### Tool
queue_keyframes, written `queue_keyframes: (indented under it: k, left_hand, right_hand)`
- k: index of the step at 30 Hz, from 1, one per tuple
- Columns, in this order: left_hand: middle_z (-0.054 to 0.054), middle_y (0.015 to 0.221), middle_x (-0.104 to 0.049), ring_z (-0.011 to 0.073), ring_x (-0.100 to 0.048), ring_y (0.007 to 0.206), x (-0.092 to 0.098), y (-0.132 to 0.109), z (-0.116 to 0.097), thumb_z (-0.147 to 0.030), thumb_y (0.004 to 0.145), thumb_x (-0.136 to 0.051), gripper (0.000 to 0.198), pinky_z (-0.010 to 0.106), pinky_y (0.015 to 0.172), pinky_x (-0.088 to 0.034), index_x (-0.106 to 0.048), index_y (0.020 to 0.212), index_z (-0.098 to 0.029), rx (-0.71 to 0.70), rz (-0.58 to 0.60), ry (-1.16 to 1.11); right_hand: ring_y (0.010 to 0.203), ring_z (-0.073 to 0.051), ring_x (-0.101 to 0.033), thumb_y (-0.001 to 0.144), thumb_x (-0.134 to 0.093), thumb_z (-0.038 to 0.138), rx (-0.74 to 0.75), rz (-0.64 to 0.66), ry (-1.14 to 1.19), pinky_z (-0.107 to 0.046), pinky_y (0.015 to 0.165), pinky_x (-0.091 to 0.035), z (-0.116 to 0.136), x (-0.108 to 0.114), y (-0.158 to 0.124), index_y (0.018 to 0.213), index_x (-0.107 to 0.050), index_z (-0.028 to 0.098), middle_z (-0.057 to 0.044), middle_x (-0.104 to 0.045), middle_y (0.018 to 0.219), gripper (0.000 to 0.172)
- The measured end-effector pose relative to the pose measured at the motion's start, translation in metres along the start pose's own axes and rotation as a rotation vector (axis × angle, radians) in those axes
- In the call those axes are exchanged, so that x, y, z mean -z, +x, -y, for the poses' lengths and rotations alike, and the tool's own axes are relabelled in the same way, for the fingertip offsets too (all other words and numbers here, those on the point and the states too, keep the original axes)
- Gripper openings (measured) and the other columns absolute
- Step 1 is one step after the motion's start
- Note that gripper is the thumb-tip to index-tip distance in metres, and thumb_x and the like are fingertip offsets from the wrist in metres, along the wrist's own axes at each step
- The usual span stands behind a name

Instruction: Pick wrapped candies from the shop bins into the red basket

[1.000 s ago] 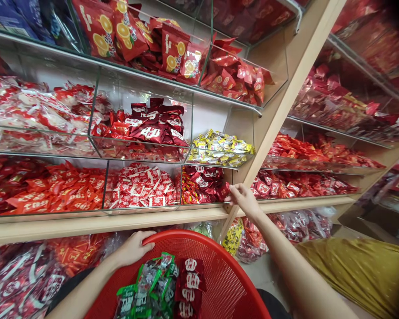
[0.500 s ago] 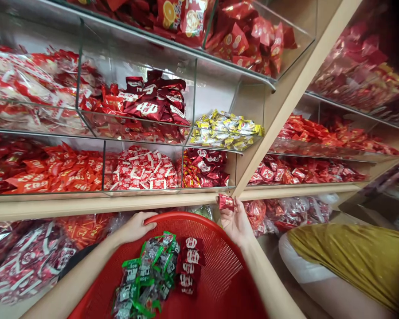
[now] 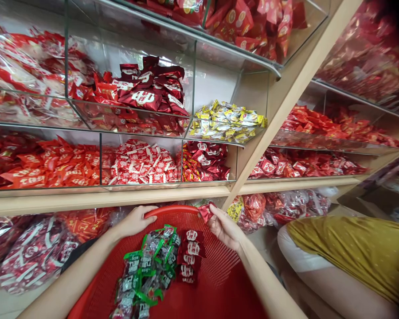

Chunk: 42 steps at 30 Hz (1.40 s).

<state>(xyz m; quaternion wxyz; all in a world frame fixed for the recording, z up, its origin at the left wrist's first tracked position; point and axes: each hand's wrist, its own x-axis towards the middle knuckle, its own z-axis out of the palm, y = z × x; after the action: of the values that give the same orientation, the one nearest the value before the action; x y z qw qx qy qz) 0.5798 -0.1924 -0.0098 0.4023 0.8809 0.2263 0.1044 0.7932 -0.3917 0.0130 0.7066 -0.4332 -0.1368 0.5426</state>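
Observation:
My left hand (image 3: 136, 220) is closed round the far left rim of a red plastic basket (image 3: 219, 266) with perforated sides. My right hand (image 3: 223, 228) pinches a small red candy packet (image 3: 206, 212) between thumb and fingers, over the basket's far right rim. Inside the basket, green-and-clear candy packets (image 3: 149, 261) lie in a loose heap on the left. Beside them several dark red packets (image 3: 190, 254) with white lettering form a neat column.
Glass-fronted shelf bins ahead hold dark red packets (image 3: 149, 95), yellow-and-white sweets (image 3: 226, 118) and red-and-white sweets (image 3: 144, 163). Under the wooden shelf edge (image 3: 103, 200) sit filled plastic bags (image 3: 36, 252). At the right is a person in a mustard garment (image 3: 355, 252).
My right hand has moved left and slightly down with the red packet, from beside the shelf edge to over the basket rim. My left hand stays on the rim; the view has shifted slightly.

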Motion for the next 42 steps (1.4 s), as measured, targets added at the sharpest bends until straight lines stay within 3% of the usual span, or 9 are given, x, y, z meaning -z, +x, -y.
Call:
queue_keyframes:
  k: [3,9,14,19,23,26,28,33,42]
  left_hand:
    - [0.002,0.109,-0.065,0.0196,-0.059,0.092,0.0,0.0,-0.001,-0.036,0.078,-0.046,0.043,0.025,0.082,-0.043,-0.057,0.114,-0.016,-0.011,0.007,0.009]
    - [0.003,0.104,-0.066,0.0198,-0.058,0.092,0.0,-0.001,0.0,-0.036,0.078,-0.046,0.04,0.025,0.083,-0.042,-0.059,0.109,-0.016,-0.031,-0.004,-0.004]
    - [0.004,0.101,-0.067,0.0197,-0.058,0.09,0.0,-0.002,-0.004,-0.035,0.076,-0.046,0.037,0.026,0.082,-0.043,-0.061,0.104,-0.015,-0.032,-0.009,-0.019]
    - [0.003,0.096,-0.067,0.0205,-0.058,0.092,0.0,-0.001,-0.003,-0.034,0.077,-0.046,0.036,0.028,0.083,-0.042,-0.062,0.103,-0.015,-0.03,0.002,-0.026]
    - [0.003,0.102,-0.067,0.0208,-0.058,0.092,-0.001,-0.001,-0.001,-0.035,0.076,-0.046,0.039,0.028,0.083,-0.042,-0.061,0.107,-0.016,-0.021,-0.009,-0.035]
    - [0.003,0.102,-0.067,0.0207,-0.058,0.091,-0.001,-0.001,-0.001,-0.036,0.076,-0.047,0.039,0.028,0.082,-0.042,-0.061,0.107,-0.016,-0.004,-0.012,-0.029]
    - [0.003,0.099,-0.067,0.0205,-0.058,0.091,-0.001,-0.002,-0.002,-0.035,0.076,-0.046,0.039,0.027,0.082,-0.042,-0.061,0.106,-0.016,0.002,-0.003,-0.021]
    - [0.003,0.097,-0.067,0.0199,-0.058,0.089,0.001,-0.002,-0.005,-0.035,0.077,-0.046,0.039,0.028,0.082,-0.042,-0.06,0.108,-0.016,-0.012,0.013,-0.025]
    - [0.003,0.098,-0.067,0.021,-0.058,0.091,0.0,-0.003,-0.003,-0.036,0.077,-0.046,0.038,0.029,0.085,-0.041,-0.061,0.106,-0.016,-0.01,0.001,0.0]
  right_hand:
    - [0.041,-0.001,-0.045,0.07,-0.069,0.027,-0.007,0.018,0.033,-0.01,0.039,-0.038,-0.001,-0.002,-0.001,0.073,-0.058,0.014,0.003,-0.059,0.059,0.017]
    - [0.035,0.0,-0.026,0.07,-0.069,0.028,0.023,0.125,0.043,-0.011,0.034,-0.024,-0.003,0.0,-0.004,0.092,-0.062,0.014,0.011,-0.04,0.045,0.028]
    - [0.038,-0.001,-0.032,0.072,-0.065,0.037,0.019,0.07,0.128,-0.012,0.033,-0.027,-0.003,0.001,-0.001,0.084,-0.063,0.016,0.005,-0.054,0.057,0.025]
    - [0.033,0.002,-0.019,0.074,-0.062,0.024,0.0,0.096,0.141,-0.011,0.029,-0.023,-0.006,0.005,0.002,0.088,-0.062,0.017,-0.002,-0.066,0.089,0.016]
    - [0.04,0.0,-0.035,0.072,-0.065,0.018,-0.01,0.08,0.047,-0.012,0.038,-0.035,-0.012,0.002,0.001,0.095,-0.06,0.019,-0.003,-0.065,0.096,0.024]
    - [0.056,-0.005,-0.05,0.071,-0.066,0.022,0.018,0.127,-0.207,-0.016,0.054,-0.044,-0.018,0.001,0.001,0.093,-0.06,0.017,-0.002,-0.065,0.088,0.023]
    - [0.064,-0.01,-0.055,0.07,-0.066,0.027,0.089,0.132,-0.538,-0.023,0.061,-0.047,-0.024,0.005,0.003,0.093,-0.059,0.017,-0.002,-0.063,0.083,0.026]
    - [0.107,-0.024,-0.049,0.07,-0.062,0.022,0.484,0.081,-1.36,-0.039,0.09,-0.038,-0.038,0.024,0.011,0.115,-0.051,0.021,-0.008,-0.054,0.116,0.046]
    - [0.098,-0.023,-0.053,0.076,-0.058,0.026,0.419,0.078,-1.734,-0.033,0.08,-0.041,-0.039,0.023,0.011,0.104,-0.049,0.021,-0.008,-0.056,0.106,0.029]
